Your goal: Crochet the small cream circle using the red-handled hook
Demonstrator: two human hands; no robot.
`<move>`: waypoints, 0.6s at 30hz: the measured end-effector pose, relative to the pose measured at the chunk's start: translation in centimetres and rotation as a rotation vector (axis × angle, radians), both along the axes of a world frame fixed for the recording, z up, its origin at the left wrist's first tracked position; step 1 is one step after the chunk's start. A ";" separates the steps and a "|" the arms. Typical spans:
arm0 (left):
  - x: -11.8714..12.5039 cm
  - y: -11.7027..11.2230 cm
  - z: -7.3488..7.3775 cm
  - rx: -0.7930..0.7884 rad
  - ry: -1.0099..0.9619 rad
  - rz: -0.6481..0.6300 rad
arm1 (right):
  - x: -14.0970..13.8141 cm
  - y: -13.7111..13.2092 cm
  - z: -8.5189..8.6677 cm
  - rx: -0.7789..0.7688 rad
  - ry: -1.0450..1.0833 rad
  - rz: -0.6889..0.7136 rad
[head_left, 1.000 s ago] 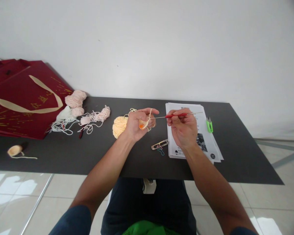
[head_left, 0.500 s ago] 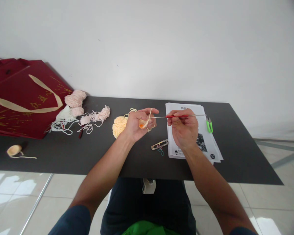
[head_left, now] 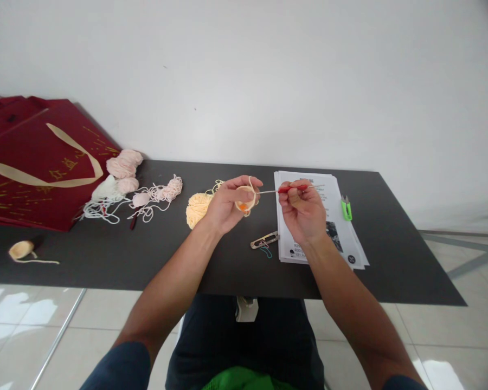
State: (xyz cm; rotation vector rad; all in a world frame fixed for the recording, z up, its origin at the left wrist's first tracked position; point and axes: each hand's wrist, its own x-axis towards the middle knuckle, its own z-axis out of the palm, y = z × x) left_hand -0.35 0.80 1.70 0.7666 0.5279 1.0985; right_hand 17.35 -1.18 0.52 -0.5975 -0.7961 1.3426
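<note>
My left hand (head_left: 229, 201) is closed on a small cream crochet piece (head_left: 250, 198), cup-shaped, with an orange spot on it. A strand of yarn loops over the raised index finger. Between the fingers of my right hand (head_left: 303, 210) is a crochet hook (head_left: 289, 189) with a red grip; its metal shaft points left and its tip meets the crochet piece. Just behind my left wrist lies a pale yellow ball of yarn (head_left: 197, 209). Printed sheets (head_left: 315, 252) lie under my right hand.
Thread snips (head_left: 264, 239) and stitch markers (head_left: 265, 250) lie left of the sheets, green snips (head_left: 346, 208) to their right. Pink yarn (head_left: 124, 164), white yarn (head_left: 107, 189) and a red bag (head_left: 32, 162) are at the left. Another cream crochet cup (head_left: 21, 249) sits at the table's (head_left: 162, 265) left.
The crochet piece has turned in my left hand, so its round opening now shows, and the thumb lies over it. My right hand has tilted and shifted slightly left with the hook.
</note>
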 end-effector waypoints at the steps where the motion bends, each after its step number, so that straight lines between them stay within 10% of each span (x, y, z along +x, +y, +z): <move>1: 0.2 -0.1 -0.2 0.048 0.043 0.068 | 0.0 0.1 0.0 -0.036 0.035 0.002; 7: 1.4 -0.3 -1.2 0.198 0.327 0.333 | -0.9 0.1 -0.7 -0.143 0.060 -0.030; 18: 1.8 -0.6 -1.2 0.137 0.327 0.378 | -2.4 -0.7 -1.2 -0.074 -0.062 -0.125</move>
